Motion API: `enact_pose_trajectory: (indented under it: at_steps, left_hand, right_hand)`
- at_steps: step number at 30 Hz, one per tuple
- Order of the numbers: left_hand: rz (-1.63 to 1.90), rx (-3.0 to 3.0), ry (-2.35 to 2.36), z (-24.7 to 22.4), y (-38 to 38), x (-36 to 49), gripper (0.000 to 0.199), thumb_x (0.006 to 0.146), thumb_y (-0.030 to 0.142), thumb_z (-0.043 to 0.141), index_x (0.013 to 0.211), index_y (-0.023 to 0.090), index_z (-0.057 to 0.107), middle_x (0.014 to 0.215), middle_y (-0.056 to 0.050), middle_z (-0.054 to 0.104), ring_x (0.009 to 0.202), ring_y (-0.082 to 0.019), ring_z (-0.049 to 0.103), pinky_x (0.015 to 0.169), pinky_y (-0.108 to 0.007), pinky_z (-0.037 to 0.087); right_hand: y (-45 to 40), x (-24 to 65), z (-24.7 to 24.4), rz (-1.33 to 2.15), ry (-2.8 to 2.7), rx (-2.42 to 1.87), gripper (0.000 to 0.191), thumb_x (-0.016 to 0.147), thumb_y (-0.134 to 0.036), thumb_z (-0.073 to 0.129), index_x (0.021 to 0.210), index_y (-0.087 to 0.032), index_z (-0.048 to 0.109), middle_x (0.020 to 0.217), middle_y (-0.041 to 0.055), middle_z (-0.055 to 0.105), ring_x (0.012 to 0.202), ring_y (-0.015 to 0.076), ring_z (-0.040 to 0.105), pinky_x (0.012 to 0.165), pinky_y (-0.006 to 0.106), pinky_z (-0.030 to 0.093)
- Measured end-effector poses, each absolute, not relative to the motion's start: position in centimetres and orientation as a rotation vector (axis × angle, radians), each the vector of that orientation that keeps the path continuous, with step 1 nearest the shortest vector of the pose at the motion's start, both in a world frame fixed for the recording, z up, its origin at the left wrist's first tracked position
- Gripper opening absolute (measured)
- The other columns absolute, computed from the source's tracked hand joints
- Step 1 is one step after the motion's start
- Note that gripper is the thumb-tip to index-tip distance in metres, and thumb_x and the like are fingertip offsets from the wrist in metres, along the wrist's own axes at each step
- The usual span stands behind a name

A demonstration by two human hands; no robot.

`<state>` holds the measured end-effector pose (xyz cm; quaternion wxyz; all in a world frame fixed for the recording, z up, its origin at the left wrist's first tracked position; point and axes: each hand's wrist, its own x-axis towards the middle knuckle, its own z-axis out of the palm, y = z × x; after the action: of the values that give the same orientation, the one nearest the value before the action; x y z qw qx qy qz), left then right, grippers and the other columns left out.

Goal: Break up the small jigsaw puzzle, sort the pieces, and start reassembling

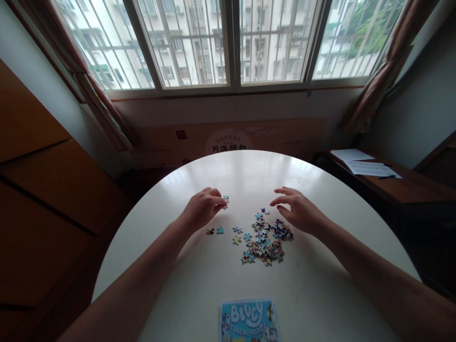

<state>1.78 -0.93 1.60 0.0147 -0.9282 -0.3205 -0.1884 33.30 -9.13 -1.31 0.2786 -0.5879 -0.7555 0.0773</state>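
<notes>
A heap of small jigsaw pieces [263,244] lies on the white round table, with a few loose ones along its left side. My left hand [204,206] is left of the heap, fingers curled with the tips at some light blue pieces [226,198]; whether it grips one is too small to tell. Below that hand lie a dark piece [210,232] and a blue piece [220,230], side by side. My right hand [294,206] hovers at the upper right of the heap, fingers apart and holding nothing.
A blue "Bluey" card or box [249,320] lies at the near edge of view. Beyond the table's right side stands a brown desk [420,185] with papers [370,167] and pens. A barred window and a large printed carton are behind the table [245,164].
</notes>
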Motion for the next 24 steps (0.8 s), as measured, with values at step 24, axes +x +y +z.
enact_pose_trajectory:
  at_steps: [24]
  left_hand:
    - [-0.312,-3.151,-0.754,3.2,-4.2,3.6,0.036,0.083,0.002,0.059,0.088,0.03,0.08,0.095,-0.002,0.072,0.087,-0.018,0.062,0.078,-0.034,0.05]
  right_hand:
    - [-9.8,32.3,-0.9,0.267,-2.272,-1.389,0.032,0.088,-0.011,0.06,0.1,-0.033,0.079,0.143,0.0032,0.057,0.144,0.0314,0.041,0.113,0.058,0.041]
